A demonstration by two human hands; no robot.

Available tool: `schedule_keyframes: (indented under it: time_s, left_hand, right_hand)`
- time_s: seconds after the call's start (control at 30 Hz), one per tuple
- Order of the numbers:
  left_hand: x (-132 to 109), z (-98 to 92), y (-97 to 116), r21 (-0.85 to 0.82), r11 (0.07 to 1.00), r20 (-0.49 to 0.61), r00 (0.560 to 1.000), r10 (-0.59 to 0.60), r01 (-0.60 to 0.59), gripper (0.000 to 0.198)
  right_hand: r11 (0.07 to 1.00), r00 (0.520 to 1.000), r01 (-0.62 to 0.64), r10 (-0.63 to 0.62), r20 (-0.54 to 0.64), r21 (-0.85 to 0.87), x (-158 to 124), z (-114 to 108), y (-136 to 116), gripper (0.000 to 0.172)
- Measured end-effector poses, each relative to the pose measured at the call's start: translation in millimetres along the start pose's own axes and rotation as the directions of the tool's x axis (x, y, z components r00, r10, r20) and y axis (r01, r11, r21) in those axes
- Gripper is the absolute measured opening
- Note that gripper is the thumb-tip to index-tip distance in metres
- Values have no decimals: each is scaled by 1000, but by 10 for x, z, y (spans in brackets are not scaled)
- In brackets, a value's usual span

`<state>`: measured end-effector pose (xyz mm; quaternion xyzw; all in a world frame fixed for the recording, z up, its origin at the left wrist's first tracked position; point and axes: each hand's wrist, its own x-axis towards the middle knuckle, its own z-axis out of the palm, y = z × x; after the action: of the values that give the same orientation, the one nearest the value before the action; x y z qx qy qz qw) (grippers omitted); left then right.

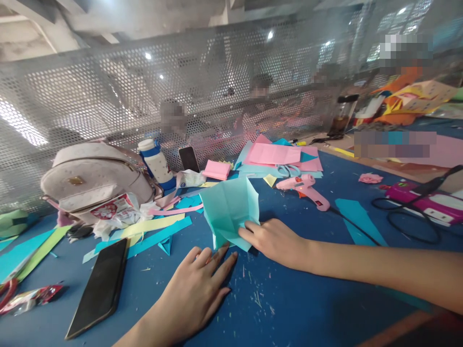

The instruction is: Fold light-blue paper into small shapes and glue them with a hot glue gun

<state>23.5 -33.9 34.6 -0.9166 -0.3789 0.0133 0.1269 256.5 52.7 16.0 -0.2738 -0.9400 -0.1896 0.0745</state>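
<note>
A creased mint-green paper sheet (230, 207) stands partly folded on the blue table (289, 299). My left hand (197, 289) lies flat on the table with fingers stretched out, fingertips touching the sheet's lower left corner. My right hand (277, 240) comes in from the right and presses its fingers down on the sheet's lower right edge, pinning it to the table.
A black phone (99, 286) lies at the left. A pale backpack (90, 180), a bottle (156, 164), paper strips (152, 231), pink sheets (278, 155), a pink glue gun (306, 189) with cable and scissors (289, 169) surround the work spot. A perforated metal screen (181, 86) stands behind.
</note>
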Motion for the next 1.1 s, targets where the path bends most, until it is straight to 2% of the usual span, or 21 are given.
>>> schedule_keyframes:
  time_s: [0.13,0.27,0.47,0.63,0.77,0.97,1.1]
  left_hand:
    - [2,25,93,77,996,-49,998,-29,33,50]
    - [-13,64,153,150,989,-111,994,10,7,47]
    - [-28,111,160,164,986,-169,986,5,23,44]
    - [-9,117,145,132,991,-146,989,40,-21,45]
    - [-8,116,128,94,996,-111,994,3,8,47]
    - [12,38,105,-24,999,-1,1000,-31,31,54]
    - [16,15,119,-57,997,18,998,-53,54,55]
  right_hand:
    - [1000,1000,-3,3,17,-1,-6,-43,8,28]
    - [1000,1000,-10,10,25,-2,-11,-59,11,28]
    - [1000,1000,-5,5,4,-12,-15,-42,6,24]
    - [1000,1000,-6,6,-5,-28,-12,-47,2,23]
    - [1000,1000,-8,8,-2,-25,-9,-48,-1,25]
    - [999,1000,-2,2,0,-34,5,-10,-1,24]
    - [998,1000,18,-18,-8,-52,-22,-29,9,26]
